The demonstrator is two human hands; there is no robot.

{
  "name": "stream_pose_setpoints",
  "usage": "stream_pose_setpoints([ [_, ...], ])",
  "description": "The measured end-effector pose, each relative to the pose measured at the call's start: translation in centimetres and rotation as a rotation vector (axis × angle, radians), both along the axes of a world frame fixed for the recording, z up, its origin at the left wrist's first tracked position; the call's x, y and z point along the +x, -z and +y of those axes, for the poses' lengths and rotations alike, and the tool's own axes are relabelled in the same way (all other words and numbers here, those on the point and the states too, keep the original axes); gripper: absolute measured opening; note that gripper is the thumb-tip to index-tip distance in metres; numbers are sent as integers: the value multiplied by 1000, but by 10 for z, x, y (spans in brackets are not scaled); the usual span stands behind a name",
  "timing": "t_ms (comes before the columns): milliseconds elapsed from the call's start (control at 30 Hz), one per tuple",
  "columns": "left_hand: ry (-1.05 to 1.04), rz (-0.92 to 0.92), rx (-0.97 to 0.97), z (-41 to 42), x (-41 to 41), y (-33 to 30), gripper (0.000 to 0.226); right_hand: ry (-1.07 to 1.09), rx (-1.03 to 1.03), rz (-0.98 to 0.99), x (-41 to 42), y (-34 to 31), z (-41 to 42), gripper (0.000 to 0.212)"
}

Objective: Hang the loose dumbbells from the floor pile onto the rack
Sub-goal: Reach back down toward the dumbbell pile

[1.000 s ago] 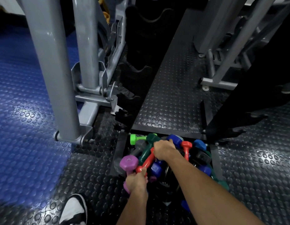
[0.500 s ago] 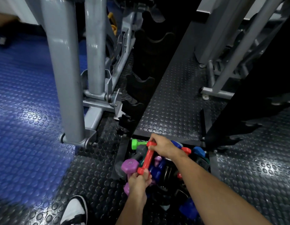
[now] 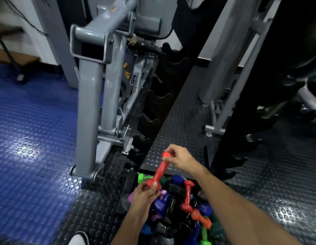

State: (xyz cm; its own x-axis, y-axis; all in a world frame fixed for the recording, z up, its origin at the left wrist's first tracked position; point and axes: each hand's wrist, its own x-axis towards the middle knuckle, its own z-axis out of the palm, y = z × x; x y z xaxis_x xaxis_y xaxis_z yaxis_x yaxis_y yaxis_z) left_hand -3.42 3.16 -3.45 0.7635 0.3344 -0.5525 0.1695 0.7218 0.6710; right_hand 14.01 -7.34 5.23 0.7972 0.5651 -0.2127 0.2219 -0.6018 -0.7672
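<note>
— Red dumbbell (image 3: pixel 160 170): where is it sitting right now?

— It is hanging in the air just above the pile of dumbbells (image 3: pixel 178 206), slanting up and away from the person. The left hand (image 3: pixel 142 195) is pinching its near end, with the thumb lying over the head, and the right hand (image 3: pixel 178 157) is gripping its far end, with the fingers (image 3: pixel 168 150) curling round it.

— And what is lying in the pile?

— Just beyond the pile's far edge, the black rack (image 3: pixel 153 106) is standing with its row of notched cradles. Within the pile, a second red dumbbell (image 3: pixel 187 197) is lying just right of the lifted one, a green one (image 3: pixel 142 178) is poking out at the pile's left edge, and blue, purple and black ones are crowding the middle. A grey machine frame (image 3: pixel 93 106) is standing left of the pile, on the studded floor (image 3: pixel 277 183).
</note>
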Motion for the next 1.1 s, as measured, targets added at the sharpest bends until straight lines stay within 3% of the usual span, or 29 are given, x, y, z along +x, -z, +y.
stream_pose_setpoints([
  [400,194,-324,171,13,-2,-148,48,63,-18,-246,-5,-153,-5,11],
  [533,208,-448,250,18,1,-214,45,131,85,-285,-7,-214,-3,15],
  [833,26,-613,489,26,5,-344,72,154,250,-383,-11,-341,8,27],
  [1000,-35,-686,656,35,1,-403,50,155,334,-382,-23,-388,16,24],
  [1100,-118,-712,764,40,7,-438,37,348,391,-519,-22,-422,19,39],
])
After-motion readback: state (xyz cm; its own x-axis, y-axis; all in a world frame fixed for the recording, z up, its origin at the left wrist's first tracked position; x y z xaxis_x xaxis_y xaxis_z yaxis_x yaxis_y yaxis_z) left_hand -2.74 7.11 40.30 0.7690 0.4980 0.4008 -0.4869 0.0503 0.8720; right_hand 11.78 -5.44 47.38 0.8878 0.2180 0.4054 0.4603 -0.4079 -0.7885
